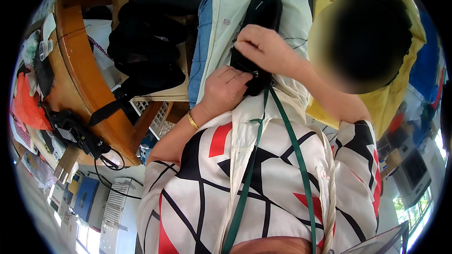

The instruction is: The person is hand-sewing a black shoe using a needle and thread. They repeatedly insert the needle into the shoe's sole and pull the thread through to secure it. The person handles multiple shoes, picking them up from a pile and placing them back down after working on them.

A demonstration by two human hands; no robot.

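Observation:
A long black shoe piece (262, 10) lies on a cream cloth (226, 14) in front of me. My right hand (263, 47) is closed over its middle from the right. My left hand (225, 88), with a gold bracelet at the wrist, grips its lower end, and the two hands almost touch. The lower end of the piece is hidden under my fingers. Two green straps (288, 134) run from that end down over my patterned white, black and red top.
A pile of black shoe pieces (146, 42) lies to the left on a curved wooden table (82, 70). On the table are a black device with cables (75, 131) and an orange bag (28, 106). Yellow cloth (395, 89) is on the right, and a white plastic basket (157, 115) stands under the table.

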